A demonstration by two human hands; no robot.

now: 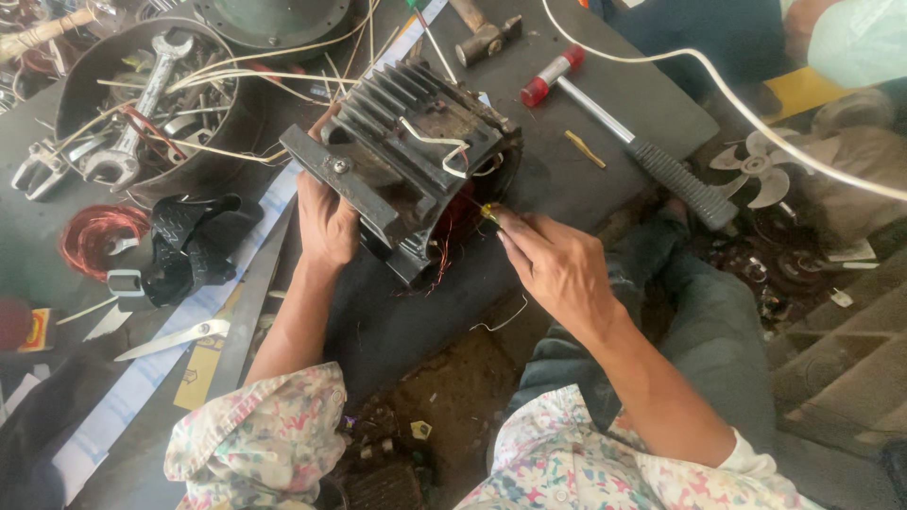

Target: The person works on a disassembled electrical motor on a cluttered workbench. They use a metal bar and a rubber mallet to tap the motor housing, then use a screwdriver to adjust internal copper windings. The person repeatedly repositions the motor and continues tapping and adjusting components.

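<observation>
Left hand (326,222) is clamped around the side of a dark, finned cast-metal motor housing (406,161) sitting tilted on the black worktable (605,142). Right hand (557,264) pinches a thin yellow-sleeved wire (488,212) at the housing's open end, next to the copper windings (444,255).

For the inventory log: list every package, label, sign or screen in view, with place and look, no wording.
Small box: far left edge of the work surface, below the copper wire coil; rectangular, yellow and red.
Flat card piece: left of the left hand's forearm, under the scissors; yellow with dark marks.
No screens or signs.
</observation>
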